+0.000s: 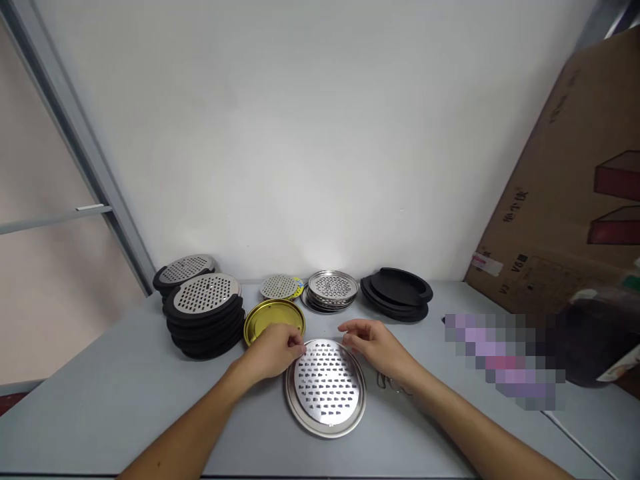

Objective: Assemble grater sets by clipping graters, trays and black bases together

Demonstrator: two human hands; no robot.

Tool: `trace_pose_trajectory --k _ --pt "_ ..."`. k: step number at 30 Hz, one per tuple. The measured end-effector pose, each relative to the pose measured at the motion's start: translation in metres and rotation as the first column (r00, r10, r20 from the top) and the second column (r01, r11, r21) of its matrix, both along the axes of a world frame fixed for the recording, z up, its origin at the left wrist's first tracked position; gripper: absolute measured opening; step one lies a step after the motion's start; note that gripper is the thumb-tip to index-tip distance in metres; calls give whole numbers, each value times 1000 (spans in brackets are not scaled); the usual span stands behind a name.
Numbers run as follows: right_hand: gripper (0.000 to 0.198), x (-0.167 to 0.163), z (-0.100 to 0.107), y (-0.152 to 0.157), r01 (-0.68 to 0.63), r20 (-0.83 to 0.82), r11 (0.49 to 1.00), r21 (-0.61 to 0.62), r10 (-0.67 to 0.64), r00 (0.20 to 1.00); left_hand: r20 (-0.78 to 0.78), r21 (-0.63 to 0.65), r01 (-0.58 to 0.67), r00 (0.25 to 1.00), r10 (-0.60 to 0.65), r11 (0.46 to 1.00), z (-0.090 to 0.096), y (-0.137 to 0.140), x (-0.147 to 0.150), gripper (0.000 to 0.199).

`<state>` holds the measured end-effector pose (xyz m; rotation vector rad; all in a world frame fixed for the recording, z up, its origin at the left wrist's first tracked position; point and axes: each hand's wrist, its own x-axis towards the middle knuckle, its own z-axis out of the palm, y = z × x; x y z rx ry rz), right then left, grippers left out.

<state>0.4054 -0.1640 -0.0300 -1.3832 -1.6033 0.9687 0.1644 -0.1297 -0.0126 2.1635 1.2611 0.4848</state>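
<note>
Fingers of the left hand (277,350): bunched narrow, tips at the upper-left rim of the grater disc (327,383); whether they pinch it, I cannot tell.
Fingers of the right hand (373,343): loosely curved, thumb and forefinger a little apart, holding nothing visible, near the disc's upper-right rim.
Grater disc: lying on the silver plate (325,431), between the forearms.
Handling: probably light, stiff and slick; the raised teeth look sharp (bare skin, after all), so the plain rim seems the better hold.
Edges: the gold tray (263,320) sits close beyond the plate; a wire item (381,381) lies by the right wrist.
Room: widest over the grey tabletop (125,400) leftward, short of the black stack (203,333).
</note>
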Motion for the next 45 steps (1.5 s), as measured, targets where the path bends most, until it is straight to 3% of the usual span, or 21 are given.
trace_pose_trajectory --k 12,18,25,29,34,41,45 --pt "22 -9 5 -14 -103 332 984 143 50 942 -136 67 -6 991 15 998 5 -9 -2 30" --pt "22 -13 9 -20 -146 424 975 165 64 904 -107 102 24 994 -13 995 8 -8 -3 28" --pt "29 -10 5 -15 -130 394 971 200 42 918 -74 180 138 989 -126 974 8 -13 4 26" --pt "32 -4 3 -11 -69 328 975 212 -5 945 -69 260 243 970 -234 934 7 -20 13 30" --pt "35 -3 0 -10 -103 339 981 163 42 940 -85 276 394 919 -386 877 7 -29 19 37" --pt "35 -1 -7 -8 -61 441 969 238 -52 896 -152 264 417 908 -389 870 1 -30 20 39" --pt "33 0 -6 -8 -89 494 981 173 -8 869 -165 269 408 912 -375 873 -2 -30 20 35"
